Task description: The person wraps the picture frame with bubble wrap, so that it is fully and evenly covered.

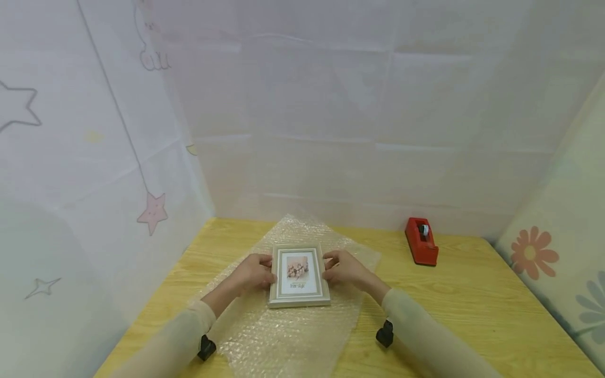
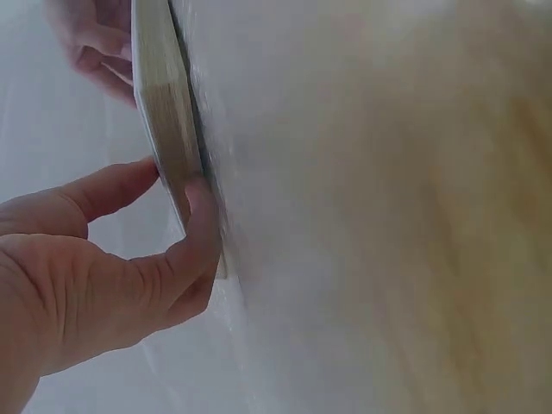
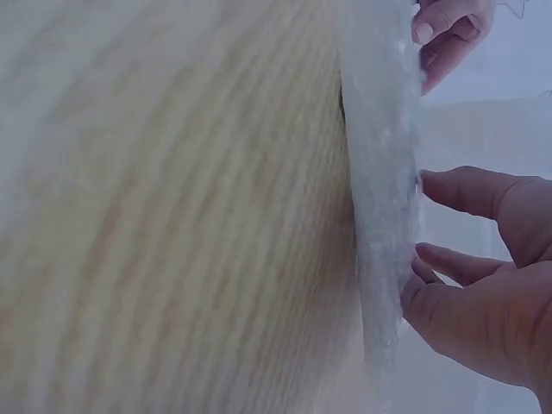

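A picture frame (image 1: 323, 294) with a pale border and a flower print lies face up on, or barely above, a sheet of clear bubble wrap (image 1: 283, 331). My left hand (image 1: 255, 272) grips its left side. In the left wrist view, the left hand's (image 2: 112, 267) thumb and fingers meet the edge of the picture frame (image 2: 168, 112). On the opposite side, my right hand (image 1: 346, 269) holds the right edge between thumb and fingers. From the right wrist, the bubble wrap (image 3: 379, 172) hides most of the frame beside the right hand (image 3: 492, 285).
A red tape dispenser (image 1: 422, 244) stands at the back right of the yellow wood-grain table (image 1: 449, 304). Pale printed sheets (image 1: 331, 105) hang behind the table and along both sides. The bubble wrap lies diagonally and reaches the table's back edge.
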The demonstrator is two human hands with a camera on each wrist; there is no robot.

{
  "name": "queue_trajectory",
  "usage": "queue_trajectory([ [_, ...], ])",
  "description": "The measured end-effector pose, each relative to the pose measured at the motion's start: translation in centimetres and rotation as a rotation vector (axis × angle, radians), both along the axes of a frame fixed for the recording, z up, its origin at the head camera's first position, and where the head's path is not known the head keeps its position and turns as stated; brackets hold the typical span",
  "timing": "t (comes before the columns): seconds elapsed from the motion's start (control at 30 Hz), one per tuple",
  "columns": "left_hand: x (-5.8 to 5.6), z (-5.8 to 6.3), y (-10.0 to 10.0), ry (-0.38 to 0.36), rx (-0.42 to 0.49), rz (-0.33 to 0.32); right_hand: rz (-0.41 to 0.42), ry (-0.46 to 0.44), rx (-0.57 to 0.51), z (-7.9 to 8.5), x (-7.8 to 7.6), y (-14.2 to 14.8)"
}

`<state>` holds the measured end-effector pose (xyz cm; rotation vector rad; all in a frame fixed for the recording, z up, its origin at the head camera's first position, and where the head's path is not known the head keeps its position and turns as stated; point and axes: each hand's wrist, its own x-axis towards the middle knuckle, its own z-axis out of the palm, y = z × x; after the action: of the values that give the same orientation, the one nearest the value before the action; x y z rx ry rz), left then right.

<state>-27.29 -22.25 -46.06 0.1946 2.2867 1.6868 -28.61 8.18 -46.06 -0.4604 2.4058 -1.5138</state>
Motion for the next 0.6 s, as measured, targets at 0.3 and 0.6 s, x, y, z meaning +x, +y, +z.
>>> queue_trajectory([
  [0.3, 0.8, -0.3, -0.2, 0.038, -0.015, -0.086, 0.027, 0.000, -0.027, -0.3, 1.3, 0.0],
  [0.6, 0.3, -0.5, -0.5, 0.027, 0.000, -0.104, 0.048, 0.028, -0.028, -0.2, 1.7, 0.6],
])
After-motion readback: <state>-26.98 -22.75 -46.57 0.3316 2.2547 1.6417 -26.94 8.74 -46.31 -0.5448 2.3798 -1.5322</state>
